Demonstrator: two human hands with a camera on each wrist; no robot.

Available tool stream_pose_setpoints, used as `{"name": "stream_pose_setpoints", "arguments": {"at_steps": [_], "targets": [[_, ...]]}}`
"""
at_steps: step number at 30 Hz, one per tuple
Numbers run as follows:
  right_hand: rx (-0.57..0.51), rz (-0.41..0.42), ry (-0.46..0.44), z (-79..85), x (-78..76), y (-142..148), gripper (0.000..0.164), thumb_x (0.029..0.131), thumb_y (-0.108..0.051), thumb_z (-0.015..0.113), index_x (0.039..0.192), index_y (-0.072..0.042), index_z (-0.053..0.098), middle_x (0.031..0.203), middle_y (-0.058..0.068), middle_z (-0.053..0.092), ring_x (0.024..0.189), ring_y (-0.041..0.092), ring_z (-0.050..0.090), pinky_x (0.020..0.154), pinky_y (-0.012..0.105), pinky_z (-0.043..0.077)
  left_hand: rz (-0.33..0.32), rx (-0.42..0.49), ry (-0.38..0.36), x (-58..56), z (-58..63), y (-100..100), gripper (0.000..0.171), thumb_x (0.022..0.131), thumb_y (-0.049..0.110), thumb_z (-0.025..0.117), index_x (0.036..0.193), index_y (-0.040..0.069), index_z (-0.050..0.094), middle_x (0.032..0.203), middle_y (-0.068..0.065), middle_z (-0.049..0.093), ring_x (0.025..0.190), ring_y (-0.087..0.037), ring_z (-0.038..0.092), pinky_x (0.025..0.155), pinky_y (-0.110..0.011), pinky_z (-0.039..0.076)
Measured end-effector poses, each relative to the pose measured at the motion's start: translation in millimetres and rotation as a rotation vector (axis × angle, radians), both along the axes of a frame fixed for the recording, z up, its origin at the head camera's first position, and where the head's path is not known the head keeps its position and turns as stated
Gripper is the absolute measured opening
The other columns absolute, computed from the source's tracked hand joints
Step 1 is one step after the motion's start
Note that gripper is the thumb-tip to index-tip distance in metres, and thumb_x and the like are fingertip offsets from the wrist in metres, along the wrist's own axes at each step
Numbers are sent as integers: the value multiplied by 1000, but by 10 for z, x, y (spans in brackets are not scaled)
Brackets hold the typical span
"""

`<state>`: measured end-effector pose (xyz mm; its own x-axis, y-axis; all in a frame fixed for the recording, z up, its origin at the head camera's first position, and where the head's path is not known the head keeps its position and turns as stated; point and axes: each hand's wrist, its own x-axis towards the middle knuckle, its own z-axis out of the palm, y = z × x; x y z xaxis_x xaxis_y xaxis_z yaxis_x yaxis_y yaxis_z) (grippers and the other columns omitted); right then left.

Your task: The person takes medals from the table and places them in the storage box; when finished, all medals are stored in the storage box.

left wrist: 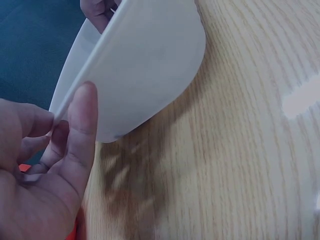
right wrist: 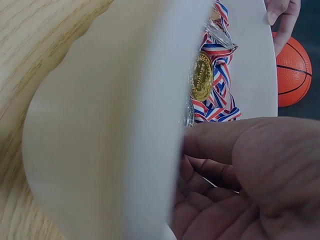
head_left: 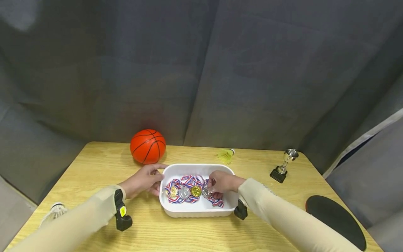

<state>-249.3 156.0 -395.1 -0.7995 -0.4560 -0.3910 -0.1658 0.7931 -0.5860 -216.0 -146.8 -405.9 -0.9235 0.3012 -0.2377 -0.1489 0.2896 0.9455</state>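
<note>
A white plastic tub [head_left: 199, 212] stands in the middle of the table. Inside it, a gold medal [head_left: 171, 191], a silver medal [head_left: 184, 193], another gold medal [head_left: 196, 191] and a second silver medal [head_left: 206, 192] lie in a row on striped red, white and blue ribbons [head_left: 192, 180]. My left hand [head_left: 142, 181] grips the tub's left end, with fingertips at the rim in the left wrist view. Reaching in over the right side, my right hand [head_left: 223, 182] pinches the rightmost silver medal; the tub wall partly hides its fingertips in the right wrist view.
Behind the tub, an orange basketball [head_left: 148, 146] sits at the left and a yellow shuttlecock [head_left: 226, 155] lies near the back edge. A small trophy cup [head_left: 283, 166] stands at the right, beyond a black paddle [head_left: 335, 221]. A white shuttlecock [head_left: 56, 212] is beside my left sleeve.
</note>
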Motion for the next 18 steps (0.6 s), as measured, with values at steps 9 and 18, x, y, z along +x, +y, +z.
{"name": "stream_pose_setpoints", "arguments": {"at_steps": [9, 18], "targets": [[30, 69, 37, 52, -33, 19, 7, 95, 4, 66, 89, 2, 64, 77, 13, 72, 61, 17, 69, 61, 30, 66, 6, -11, 2, 0, -4, 2, 50, 104, 2, 55, 154, 5, 48, 100, -13, 55, 70, -16, 58, 60, -28, 65], [-80, 68, 80, 424, -33, 252, 11, 100, 0, 62, 109, 5, 67, 83, 14, 70, 68, 16, 71, 71, 39, 68, 6, -11, 5, -3, 5, 6, 49, 104, 2, 54, 153, 4, 49, 100, -13, 56, 69, -16, 59, 61, -28, 66]]}}
